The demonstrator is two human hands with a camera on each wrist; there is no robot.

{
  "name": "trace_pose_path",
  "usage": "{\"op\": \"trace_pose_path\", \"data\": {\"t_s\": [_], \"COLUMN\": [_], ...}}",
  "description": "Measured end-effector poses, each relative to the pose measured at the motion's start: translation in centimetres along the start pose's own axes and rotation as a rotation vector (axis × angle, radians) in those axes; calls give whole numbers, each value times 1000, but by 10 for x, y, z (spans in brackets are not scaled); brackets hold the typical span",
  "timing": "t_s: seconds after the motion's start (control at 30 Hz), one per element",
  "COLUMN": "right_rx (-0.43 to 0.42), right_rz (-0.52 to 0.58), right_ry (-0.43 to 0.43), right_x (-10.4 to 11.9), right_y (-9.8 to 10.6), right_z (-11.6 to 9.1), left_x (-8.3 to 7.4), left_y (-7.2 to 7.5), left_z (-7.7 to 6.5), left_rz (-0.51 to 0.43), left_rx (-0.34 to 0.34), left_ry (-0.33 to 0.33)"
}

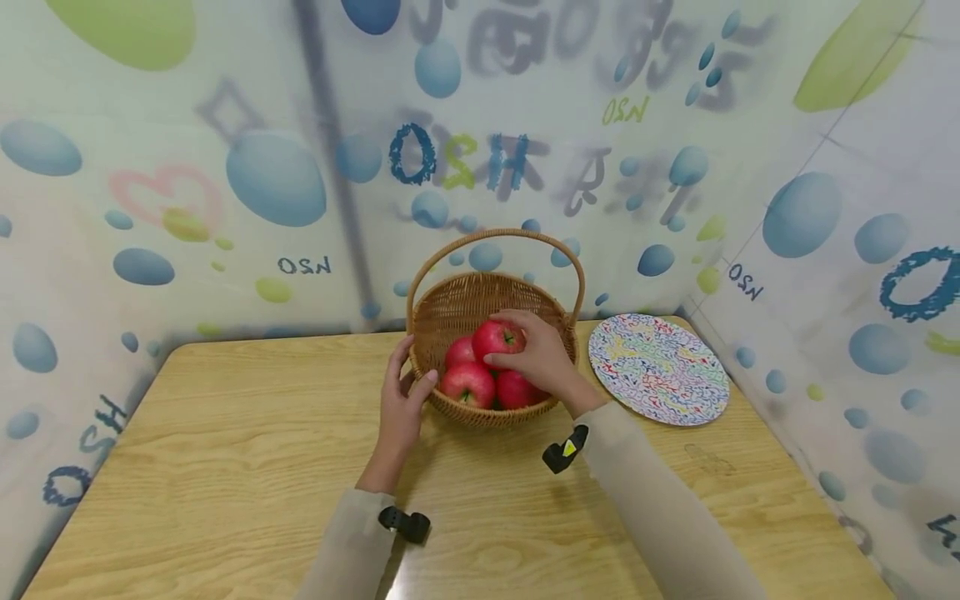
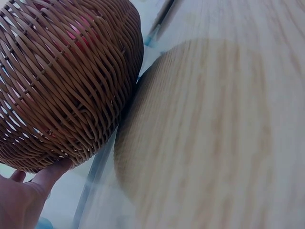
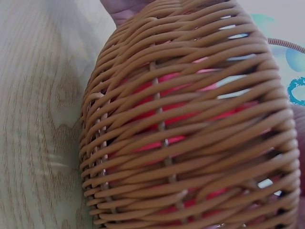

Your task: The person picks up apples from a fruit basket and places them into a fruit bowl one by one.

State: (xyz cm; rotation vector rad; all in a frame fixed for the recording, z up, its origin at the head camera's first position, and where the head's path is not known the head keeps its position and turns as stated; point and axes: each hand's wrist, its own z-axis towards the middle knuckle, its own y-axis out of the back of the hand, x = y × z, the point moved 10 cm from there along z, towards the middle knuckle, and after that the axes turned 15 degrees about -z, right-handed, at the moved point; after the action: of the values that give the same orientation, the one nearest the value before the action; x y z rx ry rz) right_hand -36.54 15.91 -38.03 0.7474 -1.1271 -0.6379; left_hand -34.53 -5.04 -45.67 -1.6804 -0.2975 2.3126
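A brown wicker basket with a tall arched handle stands near the back of the table, holding red apples. My right hand reaches over its right side and grips one red apple between thumb and fingers, above the other apples. At the basket's left side my left hand holds the rim, fingers along the outside and thumb at the front. The left wrist view shows that thumb against the weave. From the right wrist, red apples show through gaps in the basket wall.
A round plate with a multicoloured squiggle pattern lies to the right of the basket. The wooden table reaches back to a printed wall covering, with another such wall on the right.
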Motion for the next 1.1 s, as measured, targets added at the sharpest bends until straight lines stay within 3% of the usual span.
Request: {"op": "trace_pose_path", "data": {"t_s": [0.4,0.73,1.1], "right_rx": [-72,-107,-187], "right_rz": [21,92,177], "right_ry": [3,-36,-47], "right_x": [1,-7,-20], "right_y": [8,22,55], "right_z": [-3,-12,-37], "left_x": [3,3,-4], "left_y": [4,6,0], "left_z": [0,0,2], "left_rz": [9,25,-2], "left_rx": [-8,-1,18], "left_ry": [29,12,-35]}}
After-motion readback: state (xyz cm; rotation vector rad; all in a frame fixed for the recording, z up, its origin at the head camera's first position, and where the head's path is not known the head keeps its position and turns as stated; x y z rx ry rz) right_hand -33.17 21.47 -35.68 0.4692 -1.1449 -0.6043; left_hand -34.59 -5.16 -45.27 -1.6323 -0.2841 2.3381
